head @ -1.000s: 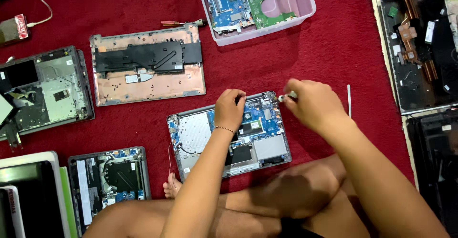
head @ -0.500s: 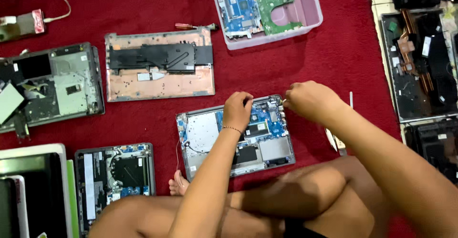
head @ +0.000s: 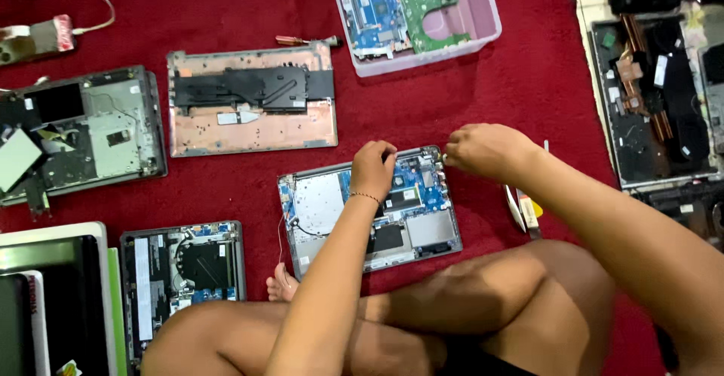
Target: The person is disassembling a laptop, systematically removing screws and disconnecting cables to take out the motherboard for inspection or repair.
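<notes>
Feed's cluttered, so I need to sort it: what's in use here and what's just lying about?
In use: opened laptop base; left hand on its board; right hand at its corner.

Lying about: copper-coloured laptop shell; pink tub of circuit boards; screwdriver; grey laptop chassis.

Bare arms and bare crossed legs, a thin beaded bracelet point(head: 364, 195) around the left wrist.
</notes>
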